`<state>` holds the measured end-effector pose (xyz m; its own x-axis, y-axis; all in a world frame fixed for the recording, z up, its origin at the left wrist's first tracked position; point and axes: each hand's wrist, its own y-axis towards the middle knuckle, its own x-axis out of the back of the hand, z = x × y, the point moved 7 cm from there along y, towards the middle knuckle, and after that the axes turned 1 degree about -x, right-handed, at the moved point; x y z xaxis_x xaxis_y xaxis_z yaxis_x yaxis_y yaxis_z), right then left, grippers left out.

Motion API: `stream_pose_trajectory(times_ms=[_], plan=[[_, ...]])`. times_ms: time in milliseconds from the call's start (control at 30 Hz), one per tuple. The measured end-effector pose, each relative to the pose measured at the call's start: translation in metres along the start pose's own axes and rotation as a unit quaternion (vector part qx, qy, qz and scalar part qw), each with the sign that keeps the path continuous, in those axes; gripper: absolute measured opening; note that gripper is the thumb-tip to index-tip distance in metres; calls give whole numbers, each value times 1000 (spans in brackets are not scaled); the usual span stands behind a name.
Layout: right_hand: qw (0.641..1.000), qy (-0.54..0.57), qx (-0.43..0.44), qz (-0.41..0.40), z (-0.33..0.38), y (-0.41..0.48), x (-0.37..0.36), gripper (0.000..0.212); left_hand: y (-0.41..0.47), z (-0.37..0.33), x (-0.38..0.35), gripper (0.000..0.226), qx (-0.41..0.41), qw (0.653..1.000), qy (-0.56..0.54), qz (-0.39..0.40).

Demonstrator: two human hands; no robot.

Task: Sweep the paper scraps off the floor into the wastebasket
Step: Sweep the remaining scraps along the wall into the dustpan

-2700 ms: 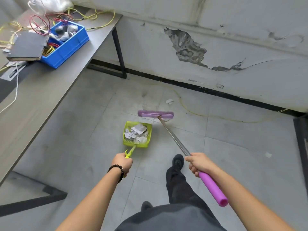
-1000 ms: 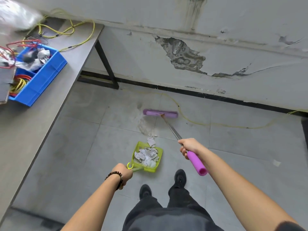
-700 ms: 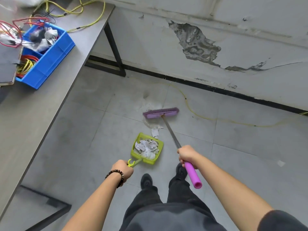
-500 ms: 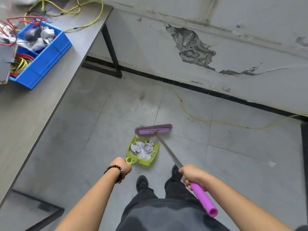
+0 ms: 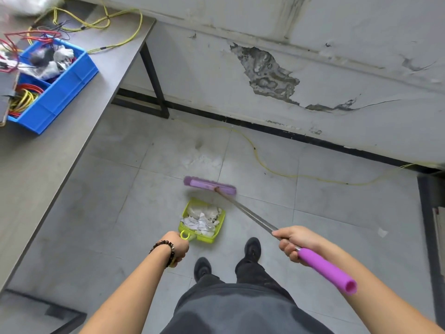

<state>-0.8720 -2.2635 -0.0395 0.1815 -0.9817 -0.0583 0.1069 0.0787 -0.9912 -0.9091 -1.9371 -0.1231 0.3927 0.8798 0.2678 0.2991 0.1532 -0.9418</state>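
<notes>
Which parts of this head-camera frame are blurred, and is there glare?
Head view: the purple broom head is motion-smeared; the white bundle top-left is blurred; the paper scraps in the green dustpan read fairly sharp; lighting is flat, no glare.

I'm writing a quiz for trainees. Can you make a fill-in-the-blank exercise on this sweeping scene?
The right hand grips a broom whose head is ____.
The left hand holds the dustpan by its ____.
A ____ cable lies on the floor.
Missing words: purple; handle; yellow.

Purple broom, lime-green dustpan of white scraps, blue bin, grey floor.
</notes>
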Motion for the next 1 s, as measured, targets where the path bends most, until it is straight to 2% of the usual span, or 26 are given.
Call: stream_pose_trajectory(times_ms=[100,233,367,467,600,667,867,1000], plan=[[999,-42,29,-12,-4,23,-26,11,-1,5,-2,15,9,1000,-18,19],[997,-66,-21,-35,-20,49,-45,7,2,10,-2,12,1,1000,-25,15],[987,-141,-32,-70,-40,54,-50,17,11,11,-4,12,-22,1000,-22,-2],[982,-170,-46,-72,-64,41,-49,12,20,4,-7,14,-31,999,8,-7],[991,-112,-73,-20,-93,28,-47,25,23,-6,-13,9,-36,999,19,-10],[993,-85,-81,-3,-103,24,-45,31,17,-13,-14,14,-56,997,43,-32],[997,-12,-73,26,-117,15,-35,31,0,-18,-30,10,-62,998,8,-17],[997,60,-42,16,-121,-7,-11,26,-20,-52,-56,9,-105,993,53,-12]])
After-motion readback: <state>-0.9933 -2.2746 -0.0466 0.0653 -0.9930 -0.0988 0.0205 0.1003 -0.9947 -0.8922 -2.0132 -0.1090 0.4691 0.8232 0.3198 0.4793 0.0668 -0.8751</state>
